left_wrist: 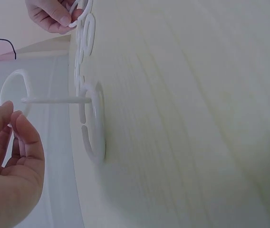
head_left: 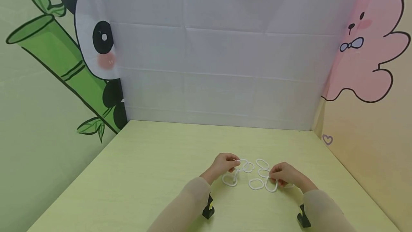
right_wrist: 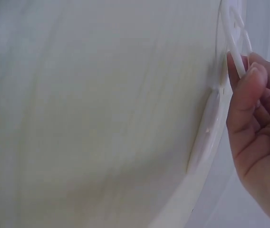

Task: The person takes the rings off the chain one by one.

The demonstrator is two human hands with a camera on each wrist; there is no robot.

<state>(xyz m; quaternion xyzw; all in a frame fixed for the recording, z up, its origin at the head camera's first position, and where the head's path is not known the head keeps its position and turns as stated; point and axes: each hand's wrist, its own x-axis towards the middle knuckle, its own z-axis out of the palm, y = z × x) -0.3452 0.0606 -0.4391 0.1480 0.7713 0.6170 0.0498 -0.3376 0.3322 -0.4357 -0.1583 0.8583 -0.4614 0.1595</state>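
Note:
My left hand (head_left: 226, 162) pinches a white oval plastic link (left_wrist: 29, 88) between thumb and fingertips, raised off the table. Through it passes a second link (left_wrist: 54, 100), which runs to a third link (left_wrist: 100, 128) on the tabletop; a small gap shows in that third one. My right hand (head_left: 285, 173) holds another white link (right_wrist: 233, 45) between thumb and fingers, tilted up from the table. In the head view, more white links, such as one oval (head_left: 256, 179), lie between the hands. Part of a link (head_left: 289, 186) shows beneath the right hand.
The pale yellow table (head_left: 145, 174) meets a white cloth backdrop (head_left: 209, 53) at its back edge. Walls with a painted panda (head_left: 91, 6) and a pink bear (head_left: 370, 67) stand at the sides. Dark straps (head_left: 208, 210) hang at both wrists.

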